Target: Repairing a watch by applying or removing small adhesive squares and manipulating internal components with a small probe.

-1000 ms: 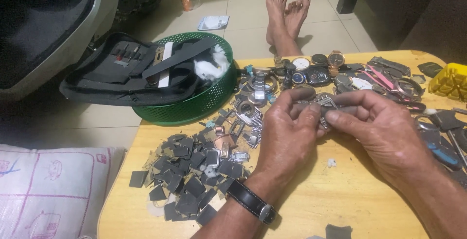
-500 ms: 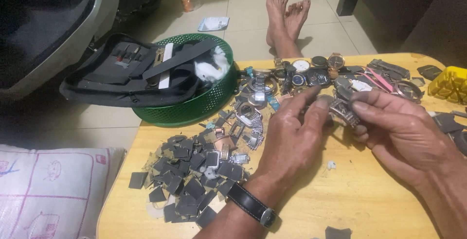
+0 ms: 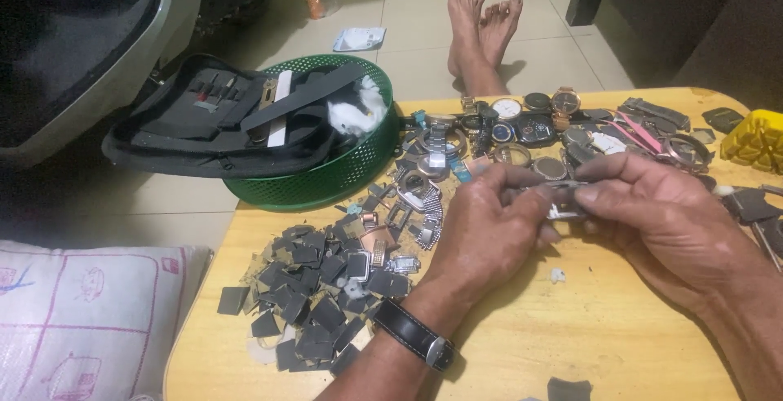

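Observation:
My left hand (image 3: 489, 234), with a black watch on its wrist, and my right hand (image 3: 665, 221) meet over a yellow wooden table (image 3: 587, 344). Between their fingertips they pinch a small silver metal watch part (image 3: 563, 201), each hand gripping one end. Most of the part is hidden by my fingers. Just beyond the hands lie several watches and watch cases (image 3: 530, 128). A heap of dark flat pieces (image 3: 322, 295) sits to the left of my left wrist.
A green mesh basket (image 3: 351, 172) holds a black tool pouch (image 3: 220, 124) at the table's far left corner. A yellow plastic block (image 3: 754, 140) sits at the right edge. Someone's bare feet (image 3: 481, 30) rest on the tiled floor beyond. A pink-patterned cushion (image 3: 81, 319) lies at the left.
Both hands have shifted slightly toward me and to the right while still working the small metal part; the right hand's fingers have re-gripped it.

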